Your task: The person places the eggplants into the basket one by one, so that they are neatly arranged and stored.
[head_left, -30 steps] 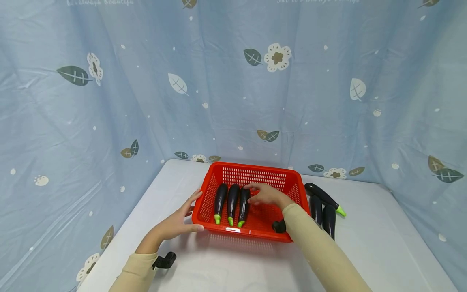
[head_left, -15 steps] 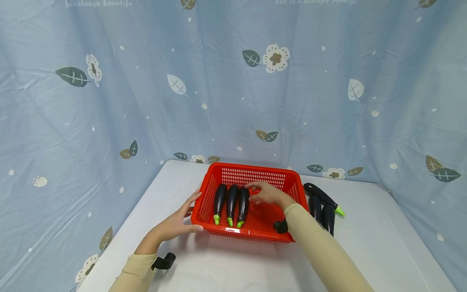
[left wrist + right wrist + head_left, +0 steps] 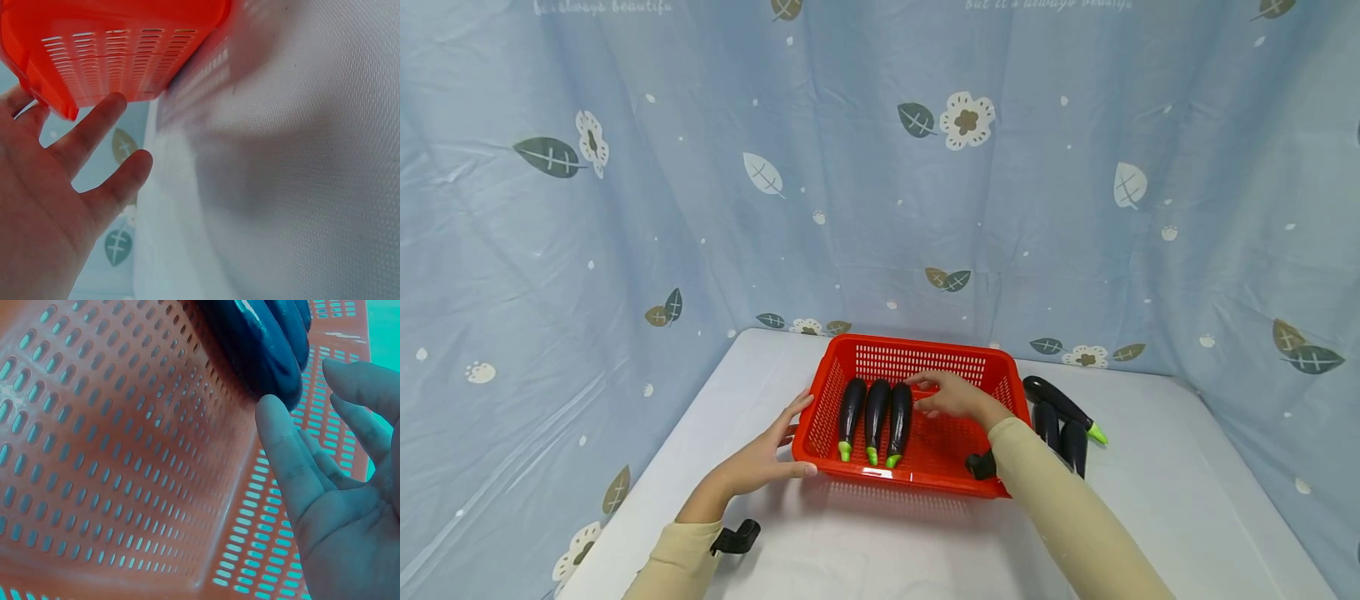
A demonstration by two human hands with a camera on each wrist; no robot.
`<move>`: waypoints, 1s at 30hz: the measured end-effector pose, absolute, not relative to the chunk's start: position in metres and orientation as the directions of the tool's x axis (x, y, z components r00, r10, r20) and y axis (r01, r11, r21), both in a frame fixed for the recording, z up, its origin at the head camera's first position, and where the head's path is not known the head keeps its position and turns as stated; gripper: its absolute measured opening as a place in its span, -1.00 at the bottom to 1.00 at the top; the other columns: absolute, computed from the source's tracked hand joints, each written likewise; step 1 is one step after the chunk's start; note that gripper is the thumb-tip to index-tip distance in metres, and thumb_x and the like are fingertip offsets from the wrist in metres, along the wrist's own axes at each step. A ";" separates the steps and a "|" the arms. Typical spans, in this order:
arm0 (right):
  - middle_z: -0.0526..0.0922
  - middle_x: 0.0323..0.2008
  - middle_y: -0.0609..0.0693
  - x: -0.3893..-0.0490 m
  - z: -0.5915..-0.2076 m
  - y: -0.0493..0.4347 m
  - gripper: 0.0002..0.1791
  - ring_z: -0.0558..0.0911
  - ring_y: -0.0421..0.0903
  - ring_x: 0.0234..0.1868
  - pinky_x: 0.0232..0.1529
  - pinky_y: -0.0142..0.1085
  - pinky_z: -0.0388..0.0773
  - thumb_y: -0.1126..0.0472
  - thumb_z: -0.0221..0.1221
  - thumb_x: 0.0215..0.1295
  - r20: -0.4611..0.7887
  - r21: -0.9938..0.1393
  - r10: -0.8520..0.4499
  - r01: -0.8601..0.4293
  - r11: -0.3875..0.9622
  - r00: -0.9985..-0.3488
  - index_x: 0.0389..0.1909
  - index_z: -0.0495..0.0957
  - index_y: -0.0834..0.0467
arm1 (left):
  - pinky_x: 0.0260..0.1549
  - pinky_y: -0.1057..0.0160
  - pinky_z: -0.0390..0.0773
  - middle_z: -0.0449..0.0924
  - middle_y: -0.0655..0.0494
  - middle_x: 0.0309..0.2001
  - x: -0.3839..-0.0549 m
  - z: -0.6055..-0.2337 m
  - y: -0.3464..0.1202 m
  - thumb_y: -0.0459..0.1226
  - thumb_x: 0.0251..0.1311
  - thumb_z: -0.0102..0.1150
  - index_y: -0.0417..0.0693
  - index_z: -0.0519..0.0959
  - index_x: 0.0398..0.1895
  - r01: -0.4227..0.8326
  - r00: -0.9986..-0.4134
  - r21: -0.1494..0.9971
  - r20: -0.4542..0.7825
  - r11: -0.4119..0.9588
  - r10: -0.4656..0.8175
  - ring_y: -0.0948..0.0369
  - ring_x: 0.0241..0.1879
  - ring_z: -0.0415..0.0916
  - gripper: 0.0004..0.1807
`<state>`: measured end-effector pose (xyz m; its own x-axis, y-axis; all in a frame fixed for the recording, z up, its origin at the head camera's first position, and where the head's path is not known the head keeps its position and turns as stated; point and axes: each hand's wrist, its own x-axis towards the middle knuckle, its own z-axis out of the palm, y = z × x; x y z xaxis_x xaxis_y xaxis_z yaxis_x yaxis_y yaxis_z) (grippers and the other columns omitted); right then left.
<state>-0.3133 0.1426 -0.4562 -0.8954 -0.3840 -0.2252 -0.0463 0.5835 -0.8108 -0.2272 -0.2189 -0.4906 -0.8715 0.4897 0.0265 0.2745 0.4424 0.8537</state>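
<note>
Three dark eggplants lie side by side in the left half of a red plastic basket (image 3: 955, 482): a left one (image 3: 851, 412), a middle one (image 3: 877, 417) and a right one (image 3: 900, 421). Their green stem ends point toward the front. At the basket's left end, my left hand (image 3: 765, 460) spreads its fingers (image 3: 103, 122) along the outer wall and rim. Inside the basket, my right hand (image 3: 951, 395) is just right of the right eggplant's far end, fingers loosely extended and holding nothing. In the right wrist view a fingertip (image 3: 270, 403) is at that eggplant's end; contact is unclear.
Right of the basket, three more eggplants lie on the white table (image 3: 1180, 483); one far eggplant (image 3: 1063, 407) lies slanted and two are partly hidden by my right sleeve (image 3: 1067, 508). A blue patterned curtain (image 3: 865, 167) hangs behind and at the sides.
My right hand has drawn back slightly to the right, uncovering more of the right eggplant's far end. My left hand stays at the basket's left end.
</note>
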 end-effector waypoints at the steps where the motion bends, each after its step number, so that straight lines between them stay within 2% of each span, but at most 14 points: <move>1: 0.50 0.25 0.27 -0.313 -0.456 0.143 -0.46 0.71 0.10 -0.08 0.01 -0.08 0.69 0.31 0.29 0.33 -0.223 -0.813 -0.386 -0.047 0.580 -0.895 0.33 0.52 0.12 | 0.22 -0.38 0.39 -0.32 0.21 0.66 -0.227 -0.491 -0.219 -0.06 0.14 0.47 0.27 -0.14 0.66 0.274 -0.872 0.853 0.026 0.443 0.489 -0.22 0.42 0.23 0.17; 14: 0.50 0.23 0.32 -0.310 -0.443 0.155 -0.48 0.71 0.12 -0.09 0.00 -0.07 0.70 0.34 0.27 0.36 -0.201 -0.833 -0.417 -0.069 0.549 -0.886 0.33 0.50 0.19 | 0.22 -0.37 0.39 -0.33 0.21 0.66 -0.227 -0.491 -0.218 -0.07 0.14 0.47 0.27 -0.15 0.66 0.273 -0.871 0.855 0.026 0.441 0.490 -0.22 0.42 0.23 0.17; 20: 0.50 0.24 0.32 -0.310 -0.441 0.163 -0.47 0.71 0.06 -0.11 0.03 -0.04 0.68 0.31 0.28 0.35 -0.211 -0.823 -0.408 -0.064 0.564 -0.888 0.35 0.50 0.15 | 0.23 -0.38 0.37 -0.34 0.20 0.66 -0.227 -0.491 -0.219 -0.08 0.15 0.47 0.26 -0.15 0.66 0.277 -0.870 0.855 0.030 0.438 0.492 -0.22 0.41 0.24 0.17; 30: 0.54 0.22 0.32 -0.306 -0.437 0.171 -0.46 0.74 0.11 -0.12 0.01 -0.01 0.69 0.29 0.29 0.35 -0.200 -0.809 -0.384 -0.069 0.584 -0.901 0.34 0.50 0.14 | 0.23 -0.34 0.39 -0.33 0.20 0.66 -0.228 -0.494 -0.220 -0.08 0.14 0.47 0.29 -0.14 0.66 0.284 -0.868 0.854 0.036 0.436 0.496 -0.20 0.41 0.25 0.17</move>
<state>-0.3061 0.1714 -0.4367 -0.9014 -0.3840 -0.2002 -0.0693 0.5842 -0.8087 -0.2285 -0.2196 -0.4944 -0.8678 0.4955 0.0363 0.2845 0.4357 0.8539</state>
